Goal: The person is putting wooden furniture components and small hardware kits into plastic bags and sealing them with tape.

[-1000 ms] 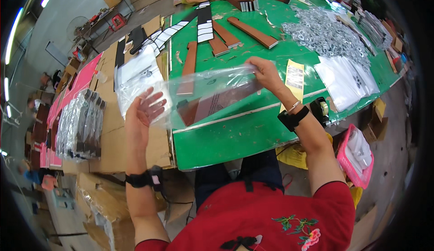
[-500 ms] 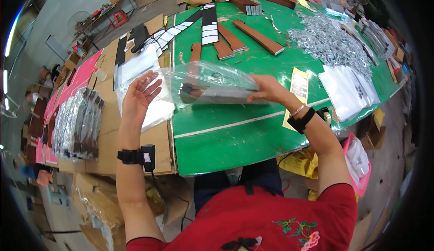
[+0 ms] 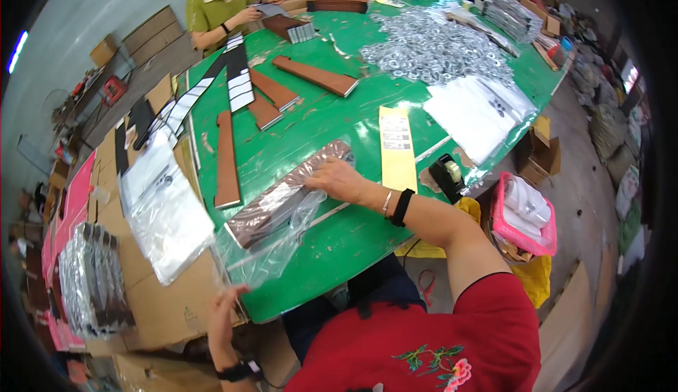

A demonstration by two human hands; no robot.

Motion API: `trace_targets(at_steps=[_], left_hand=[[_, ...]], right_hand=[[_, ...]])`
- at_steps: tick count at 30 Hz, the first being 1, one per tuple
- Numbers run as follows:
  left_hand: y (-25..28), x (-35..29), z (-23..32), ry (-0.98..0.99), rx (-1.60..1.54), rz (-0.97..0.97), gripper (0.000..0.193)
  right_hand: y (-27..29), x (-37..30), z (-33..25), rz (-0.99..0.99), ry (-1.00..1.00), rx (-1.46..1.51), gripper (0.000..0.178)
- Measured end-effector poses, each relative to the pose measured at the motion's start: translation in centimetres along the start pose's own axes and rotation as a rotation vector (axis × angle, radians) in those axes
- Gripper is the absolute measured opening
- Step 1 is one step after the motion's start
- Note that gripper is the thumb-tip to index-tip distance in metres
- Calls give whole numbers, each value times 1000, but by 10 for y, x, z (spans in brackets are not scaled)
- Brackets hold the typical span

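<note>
A long brown bundle (image 3: 265, 212), with a grey strip along its near side, lies slantwise on the green table inside a clear plastic bag (image 3: 279, 261). My right hand (image 3: 337, 180) grips it near its far right end, the fingers bent over the top. The loose end of the bag spreads over the table's near left corner. My left hand (image 3: 223, 314) is beside that end, seen edge-on with its fingers stretched toward the plastic. I cannot tell whether it touches the bag. A single brown piece (image 3: 226, 162) lies just beyond the bundle.
Flat clear bags (image 3: 166, 215) lie on cardboard at left, near a stack of bagged pieces (image 3: 95, 279). Metal rings (image 3: 438, 46) are heaped at the far right. A tape dispenser (image 3: 447, 174) sits beside a yellow label sheet (image 3: 397, 148). A co-worker (image 3: 222, 10) stands across the table.
The bagged bundle has come down onto the table and turned slantwise, my right hand still on it. My left hand has dropped toward the near edge. The view has shifted to the right.
</note>
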State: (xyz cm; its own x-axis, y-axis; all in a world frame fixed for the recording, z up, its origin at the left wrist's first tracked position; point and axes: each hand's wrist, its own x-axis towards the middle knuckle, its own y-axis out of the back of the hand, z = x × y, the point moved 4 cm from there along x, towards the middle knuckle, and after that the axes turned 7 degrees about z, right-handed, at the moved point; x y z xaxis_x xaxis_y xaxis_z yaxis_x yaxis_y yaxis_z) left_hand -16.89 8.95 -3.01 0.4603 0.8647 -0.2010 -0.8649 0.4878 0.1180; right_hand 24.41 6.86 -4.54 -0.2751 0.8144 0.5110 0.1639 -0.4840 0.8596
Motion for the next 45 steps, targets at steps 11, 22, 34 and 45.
trace_targets(at_steps=[11,22,34,45], left_hand=[[14,-46,42,-198,759,63,23],[42,7,23,79,289,647,31],[4,17,74,-204,152,690,27],[-83,-72,41,209,-185,-225,48]], right_hand=[[61,-42,250,270,-1202,-27,44],[30,-98,375,169,-1081,-618,61],[112,11,267,272,-962,32,35],[84,44,-203,-283,47,926,31]])
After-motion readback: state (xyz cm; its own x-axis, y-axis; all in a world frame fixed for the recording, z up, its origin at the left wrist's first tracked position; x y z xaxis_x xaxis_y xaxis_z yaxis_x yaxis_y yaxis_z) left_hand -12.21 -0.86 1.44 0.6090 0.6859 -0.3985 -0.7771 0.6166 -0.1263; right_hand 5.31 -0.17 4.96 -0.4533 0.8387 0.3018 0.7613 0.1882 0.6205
